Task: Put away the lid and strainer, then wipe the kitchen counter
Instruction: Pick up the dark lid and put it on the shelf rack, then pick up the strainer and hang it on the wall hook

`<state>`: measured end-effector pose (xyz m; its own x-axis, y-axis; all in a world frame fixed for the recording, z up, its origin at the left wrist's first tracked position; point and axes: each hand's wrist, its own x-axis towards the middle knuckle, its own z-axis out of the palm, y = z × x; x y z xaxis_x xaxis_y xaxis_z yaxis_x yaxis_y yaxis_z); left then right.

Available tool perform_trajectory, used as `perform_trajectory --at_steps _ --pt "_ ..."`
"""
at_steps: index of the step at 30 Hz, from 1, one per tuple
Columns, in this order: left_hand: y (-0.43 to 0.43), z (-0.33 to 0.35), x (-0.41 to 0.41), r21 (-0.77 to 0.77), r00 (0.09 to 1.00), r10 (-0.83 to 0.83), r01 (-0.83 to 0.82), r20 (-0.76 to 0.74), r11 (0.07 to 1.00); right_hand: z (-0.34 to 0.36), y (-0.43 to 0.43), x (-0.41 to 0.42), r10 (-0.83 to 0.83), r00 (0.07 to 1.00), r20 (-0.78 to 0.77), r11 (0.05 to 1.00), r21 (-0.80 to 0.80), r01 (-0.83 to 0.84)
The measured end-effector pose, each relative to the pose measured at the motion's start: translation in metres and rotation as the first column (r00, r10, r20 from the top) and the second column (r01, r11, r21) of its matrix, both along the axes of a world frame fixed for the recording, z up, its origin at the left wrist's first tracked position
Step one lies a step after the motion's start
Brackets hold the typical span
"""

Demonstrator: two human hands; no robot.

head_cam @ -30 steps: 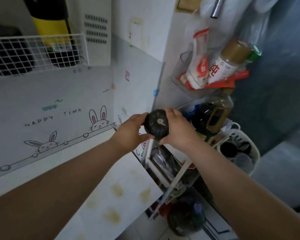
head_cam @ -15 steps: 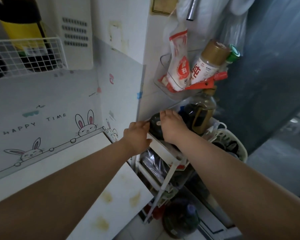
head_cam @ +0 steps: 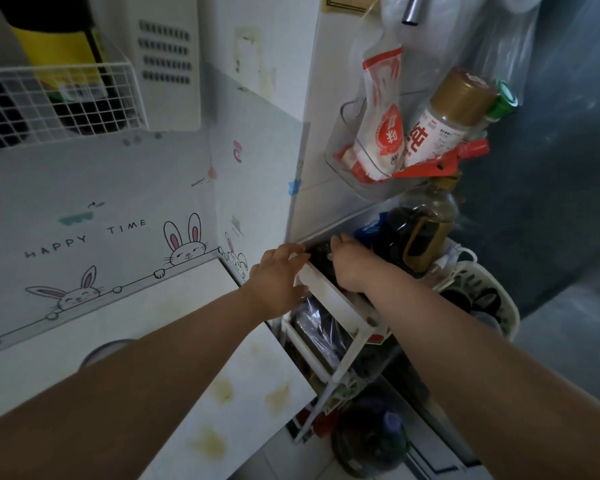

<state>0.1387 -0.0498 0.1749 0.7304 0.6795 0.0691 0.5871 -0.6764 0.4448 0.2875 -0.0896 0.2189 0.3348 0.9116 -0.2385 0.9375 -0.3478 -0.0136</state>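
Note:
A dark round lid (head_cam: pixel 318 255) sits low in the top shelf of a white rack (head_cam: pixel 338 304) beside the counter, mostly hidden between my hands. My right hand (head_cam: pixel 351 266) reaches into the shelf with its fingers curled over the lid. My left hand (head_cam: pixel 278 283) lies against the rack's near rim, fingers stretched toward the lid's edge. The white counter (head_cam: pixel 257 368) below my left arm carries yellowish stains. No strainer can be made out.
A dark oil bottle (head_cam: pixel 421 233) stands right behind my right hand. A white basket (head_cam: pixel 487 289) hangs off the rack's right side. A clear wall holder (head_cam: pixel 368 178) with packets and a bottle is above. A wire basket (head_cam: pixel 49 102) hangs upper left. A dark jug (head_cam: pixel 371 445) stands on the floor.
Both hands carried the dark round lid from mid-air down into the rack's top shelf. My left hand shifted from gripping it to lying against the rack's rim.

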Motion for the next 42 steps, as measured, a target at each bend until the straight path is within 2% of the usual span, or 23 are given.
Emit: perform_trajectory --at_steps 3,6,12,15,20,23,25,27,30,33,37,40,42 --pt "0.002 -0.002 -0.015 0.010 1.000 0.005 -0.005 0.015 1.000 0.016 -0.003 -0.015 0.048 0.998 0.051 0.992 0.111 -0.053" --pt "0.005 -0.007 -0.036 -0.005 0.998 0.065 -0.065 0.024 0.998 0.024 -0.004 -0.040 0.163 0.979 0.127 0.952 0.241 -0.189" --pt "0.007 -0.036 -0.101 -0.084 0.975 0.221 -0.222 -0.030 0.971 -0.006 0.018 -0.100 0.362 0.929 -0.069 0.912 0.230 -0.339" --pt "0.008 -0.055 -0.139 -0.148 0.954 0.293 -0.300 -0.066 0.942 -0.033 0.032 -0.128 0.391 0.909 -0.145 0.913 0.186 -0.363" --pt "0.005 -0.082 -0.203 -0.268 0.848 0.523 -0.524 -0.081 0.809 -0.077 0.052 -0.176 0.436 0.855 -0.281 0.900 0.130 -0.416" --pt "0.004 -0.104 -0.243 -0.362 0.727 0.677 -0.664 -0.112 0.654 -0.103 0.062 -0.209 0.454 0.809 -0.373 0.884 0.071 -0.463" --pt "0.007 -0.118 -0.262 -0.328 0.633 0.748 -0.763 -0.199 0.558 -0.117 0.067 -0.226 0.466 0.788 -0.403 0.868 0.037 -0.495" --pt "0.013 -0.131 -0.277 -0.248 0.563 0.759 -0.826 -0.327 0.506 -0.130 0.071 -0.240 0.478 0.778 -0.407 0.854 0.009 -0.520" --pt "0.023 -0.148 -0.288 -0.232 0.517 0.718 -0.854 -0.466 0.465 -0.146 0.072 -0.253 0.487 0.778 -0.396 0.843 -0.019 -0.538" --pt "0.031 -0.164 -0.293 -0.296 0.543 0.688 -0.840 -0.482 0.455 -0.156 0.073 -0.260 0.480 0.775 -0.412 0.841 -0.035 -0.540" --pt "0.036 -0.172 -0.295 -0.424 0.611 0.704 -0.780 -0.361 0.460 -0.159 0.072 -0.261 0.475 0.775 -0.417 0.840 -0.050 -0.541" --pt "0.037 -0.165 -0.290 -0.421 0.649 0.711 -0.744 -0.271 0.518 -0.154 0.075 -0.260 0.464 0.780 -0.420 0.850 -0.035 -0.525" --pt "0.038 -0.156 -0.286 -0.362 0.692 0.678 -0.715 -0.248 0.598 -0.147 0.076 -0.261 0.463 0.781 -0.419 0.856 -0.017 -0.517"
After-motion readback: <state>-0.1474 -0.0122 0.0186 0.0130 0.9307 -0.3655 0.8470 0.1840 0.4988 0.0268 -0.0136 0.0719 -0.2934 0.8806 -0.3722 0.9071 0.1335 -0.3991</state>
